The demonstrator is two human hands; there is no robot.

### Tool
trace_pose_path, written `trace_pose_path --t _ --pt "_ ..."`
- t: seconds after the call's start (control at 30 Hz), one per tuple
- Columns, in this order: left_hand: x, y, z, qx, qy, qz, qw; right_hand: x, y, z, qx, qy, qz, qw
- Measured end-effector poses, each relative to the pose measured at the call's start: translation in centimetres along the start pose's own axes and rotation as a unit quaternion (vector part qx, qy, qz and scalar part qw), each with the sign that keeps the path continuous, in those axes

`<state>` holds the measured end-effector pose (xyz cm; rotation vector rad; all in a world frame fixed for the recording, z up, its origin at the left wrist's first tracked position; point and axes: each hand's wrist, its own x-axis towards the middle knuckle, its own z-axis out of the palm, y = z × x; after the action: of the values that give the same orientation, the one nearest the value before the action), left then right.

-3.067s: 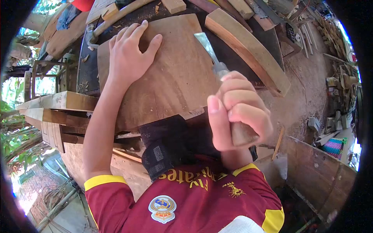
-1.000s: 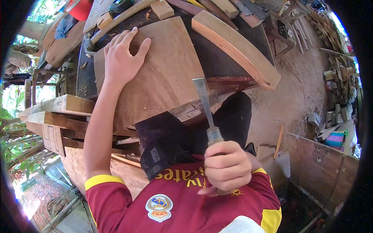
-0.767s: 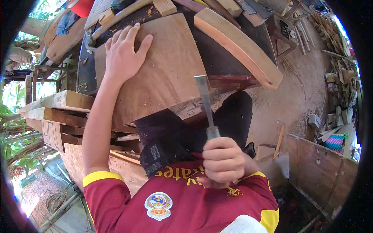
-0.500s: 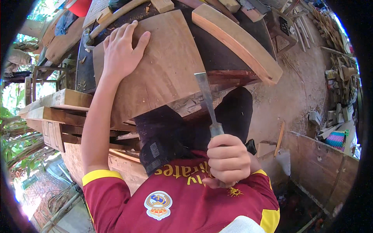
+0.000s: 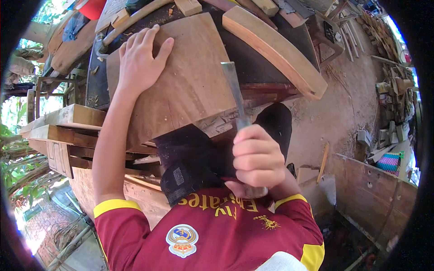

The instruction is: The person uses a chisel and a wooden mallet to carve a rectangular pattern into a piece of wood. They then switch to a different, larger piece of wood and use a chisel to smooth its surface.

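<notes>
My left hand (image 5: 143, 61) lies with its fingers spread on a flat brown wooden board (image 5: 192, 77), near the board's far left corner. The board rests on a dark worktable and reaches over its near edge toward my lap. In front of my body, my right hand (image 5: 257, 156) is wrapped round the handle of a wood chisel (image 5: 234, 88). The long metal blade points up and away from me. In the picture its squared tip overlaps the board's right edge; whether it touches the board I cannot tell.
Right of the board, a thick curved wooden piece (image 5: 275, 52) lies on the dark tabletop (image 5: 257, 72). A hammer (image 5: 101, 45) with a wooden handle sits at the far left. Stacked timber (image 5: 68, 122) stands left of my arm, and a wooden panel (image 5: 370, 194) at the right.
My right hand has moved the chisel forward and slightly left, so its tip is farther from my body. My left hand stays on the board.
</notes>
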<state>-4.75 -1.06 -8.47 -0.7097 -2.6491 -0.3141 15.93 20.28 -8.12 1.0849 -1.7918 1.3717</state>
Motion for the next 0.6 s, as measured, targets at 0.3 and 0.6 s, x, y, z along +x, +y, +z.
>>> trace_pose_path --t 0.3,0.6 --pt "-0.1 0.1 -0.3 -0.013 -0.003 0.021 1.0 -0.2 0.4 -0.7 0.01 0.015 0.004 1.0" --pt "-0.1 -0.2 -0.3 -0.018 -0.021 0.011 1.0 -1.0 -0.5 -1.0 0.046 0.064 0.038 0.996"
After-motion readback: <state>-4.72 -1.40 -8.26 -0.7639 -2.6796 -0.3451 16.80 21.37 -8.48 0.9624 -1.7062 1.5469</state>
